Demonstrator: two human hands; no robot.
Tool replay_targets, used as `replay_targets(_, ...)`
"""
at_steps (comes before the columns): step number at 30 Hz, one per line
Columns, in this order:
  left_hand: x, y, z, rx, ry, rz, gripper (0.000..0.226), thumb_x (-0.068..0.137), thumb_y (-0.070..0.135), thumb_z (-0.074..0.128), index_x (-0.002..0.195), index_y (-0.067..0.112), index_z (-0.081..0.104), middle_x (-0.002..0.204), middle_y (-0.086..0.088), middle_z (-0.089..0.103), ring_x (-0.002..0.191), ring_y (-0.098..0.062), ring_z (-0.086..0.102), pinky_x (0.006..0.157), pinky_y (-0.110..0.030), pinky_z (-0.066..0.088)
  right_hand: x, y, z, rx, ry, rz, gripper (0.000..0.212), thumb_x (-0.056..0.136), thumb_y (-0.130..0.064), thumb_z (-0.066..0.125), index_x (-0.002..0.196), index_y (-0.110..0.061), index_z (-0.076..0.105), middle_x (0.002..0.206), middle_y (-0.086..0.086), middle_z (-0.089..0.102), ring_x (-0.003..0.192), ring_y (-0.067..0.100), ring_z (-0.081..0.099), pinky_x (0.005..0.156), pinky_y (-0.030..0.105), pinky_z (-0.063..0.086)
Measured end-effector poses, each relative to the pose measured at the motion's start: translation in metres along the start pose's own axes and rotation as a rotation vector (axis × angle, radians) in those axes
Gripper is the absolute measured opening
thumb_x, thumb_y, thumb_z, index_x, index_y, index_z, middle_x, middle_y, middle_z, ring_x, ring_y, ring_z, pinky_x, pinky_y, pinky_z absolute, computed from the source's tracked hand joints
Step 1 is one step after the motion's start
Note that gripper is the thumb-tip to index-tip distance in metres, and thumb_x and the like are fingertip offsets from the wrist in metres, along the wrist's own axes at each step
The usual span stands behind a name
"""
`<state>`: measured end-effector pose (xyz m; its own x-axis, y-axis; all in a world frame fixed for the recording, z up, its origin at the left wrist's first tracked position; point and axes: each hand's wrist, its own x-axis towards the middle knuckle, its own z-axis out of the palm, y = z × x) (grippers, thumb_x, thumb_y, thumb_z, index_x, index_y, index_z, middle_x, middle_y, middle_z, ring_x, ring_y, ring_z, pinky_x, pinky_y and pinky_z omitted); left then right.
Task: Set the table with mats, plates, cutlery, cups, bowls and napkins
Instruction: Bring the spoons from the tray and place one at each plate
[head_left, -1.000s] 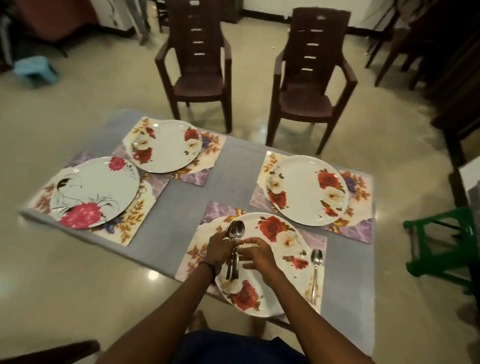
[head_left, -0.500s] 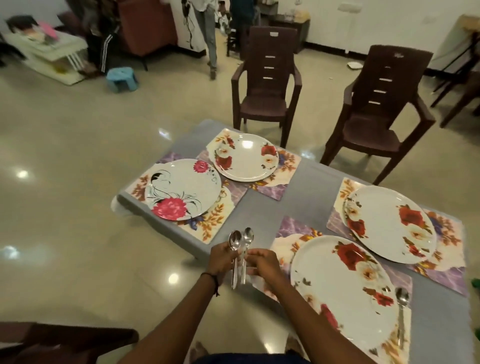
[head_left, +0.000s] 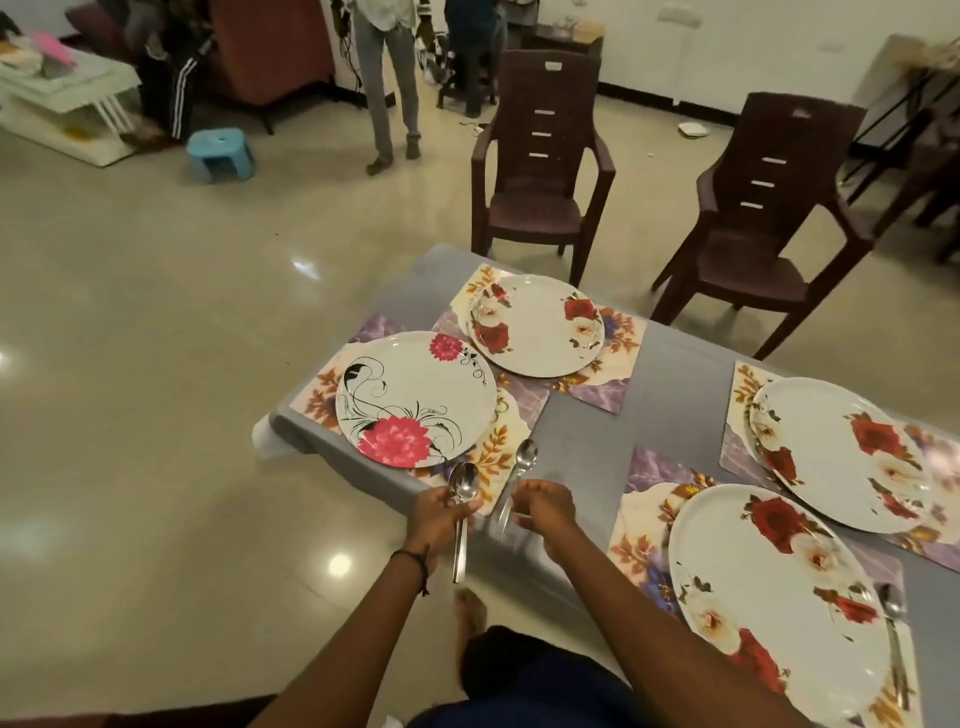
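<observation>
On the table (head_left: 670, 410), near-left corner, cutlery stage. Pink-flower plate (head_left: 415, 400) covers most of its mat (head_left: 514, 415), leaving a thin strip beside the table edge. Left hand (head_left: 439, 519) curled round spare spoons (head_left: 464, 483), handles hanging past the edge over the floor; count unclear. Right hand (head_left: 545, 506) pinches one spoon (head_left: 525, 457) by its blurred handle, bowl above that strip. Likely trouble: spoon laid on the mat corner overhangs and tips to the floor; spares slide from a loose grip; bowl knocks the plate rim
</observation>
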<state>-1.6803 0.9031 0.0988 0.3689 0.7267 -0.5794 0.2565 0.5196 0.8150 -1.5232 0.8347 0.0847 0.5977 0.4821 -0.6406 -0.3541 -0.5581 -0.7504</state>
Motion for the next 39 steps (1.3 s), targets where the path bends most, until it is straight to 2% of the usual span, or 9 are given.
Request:
replay_targets(3,0.021,0.010,-0.016,0.012,-0.003,-0.009,0.012,0.080,-0.001,0.074,0.088,0.007,0.068,0.076,-0.005,0.071,0.066,-0.019,0.066,0.066,-0.033,0.056,0.031,-0.016,0.012,-0.018,0.030,0.027,0.008,0.087,-0.006,0.067,0.091,-0.007,0.074,0.088,0.012,0.073,0.080,0.024,0.071,0.073,0.037,0.063)
replay_targets(6,0.046,0.022,-0.033,0.038,-0.013,-0.037,0.013,0.080,0.002,0.075,0.092,0.002,0.071,0.081,-0.011,0.073,0.071,-0.022,0.067,0.061,-0.029,0.055,0.054,-0.032,0.032,-0.073,0.071,0.036,0.007,0.087,-0.007,0.069,0.084,-0.011,0.073,0.085,0.009,0.073,0.076,0.021,0.071,0.067,0.033,0.062)
replay_targets(9,0.072,0.038,-0.045,0.091,0.004,-0.037,0.006,0.082,0.000,0.073,0.080,0.005,0.071,0.071,-0.010,0.074,0.067,-0.024,0.069,0.066,-0.036,0.057,0.074,-0.039,0.050,-0.120,0.102,0.065,0.011,0.085,-0.007,0.070,0.076,-0.013,0.074,0.078,0.010,0.074,0.067,0.023,0.072,0.058,0.031,0.060)
replay_targets(18,0.115,0.054,-0.060,0.130,-0.002,-0.078,0.008,0.080,0.003,0.076,0.086,0.004,0.071,0.082,-0.016,0.074,0.081,-0.036,0.072,0.079,-0.050,0.059,0.100,-0.034,0.073,-0.331,0.233,0.109,0.017,0.081,-0.022,0.076,0.067,-0.014,0.070,0.065,0.005,0.072,0.054,0.019,0.070,0.060,0.034,0.062)
replay_targets(24,0.132,0.064,-0.068,0.111,-0.098,-0.084,0.012,0.081,0.001,0.074,0.089,-0.002,0.068,0.083,-0.023,0.071,0.076,-0.035,0.069,0.070,-0.059,0.058,0.106,-0.031,0.082,-0.461,0.338,0.116,0.016,0.078,-0.031,0.071,0.076,-0.015,0.072,0.074,0.005,0.070,0.065,0.024,0.068,0.063,0.032,0.059)
replay_targets(27,0.136,0.073,-0.075,0.145,-0.131,-0.077,0.007,0.082,0.002,0.073,0.085,0.001,0.067,0.079,-0.023,0.069,0.068,-0.028,0.067,0.066,-0.050,0.060,0.101,-0.029,0.085,-0.472,0.355,0.101,0.018,0.083,-0.030,0.072,0.073,-0.015,0.073,0.068,0.002,0.069,0.061,0.021,0.068,0.065,0.038,0.062)
replay_targets(34,0.145,0.077,-0.086,0.176,-0.164,-0.045,0.016,0.082,0.002,0.072,0.097,-0.003,0.068,0.087,-0.027,0.071,0.068,-0.028,0.067,0.075,-0.047,0.058,0.086,-0.029,0.087,-0.456,0.429,0.042,0.015,0.092,-0.022,0.067,0.097,-0.011,0.074,0.092,0.006,0.072,0.081,0.023,0.069,0.074,0.033,0.058)
replay_targets(37,0.142,0.079,-0.088,0.143,-0.178,-0.070,0.014,0.085,0.002,0.069,0.099,-0.002,0.067,0.090,-0.026,0.071,0.071,-0.028,0.068,0.079,-0.048,0.058,0.067,-0.037,0.094,-0.435,0.553,-0.050,0.012,0.097,-0.022,0.059,0.096,-0.013,0.067,0.086,0.003,0.065,0.078,0.020,0.063,0.067,0.028,0.046)
replay_targets(39,0.140,0.082,-0.092,0.098,-0.168,-0.103,0.011,0.088,0.002,0.066,0.099,-0.001,0.067,0.090,-0.026,0.071,0.075,-0.032,0.068,0.080,-0.051,0.058,0.058,-0.044,0.110,-0.387,0.472,-0.140,0.014,0.098,-0.024,0.056,0.088,-0.017,0.064,0.079,-0.002,0.064,0.076,0.019,0.063,0.063,0.025,0.043)
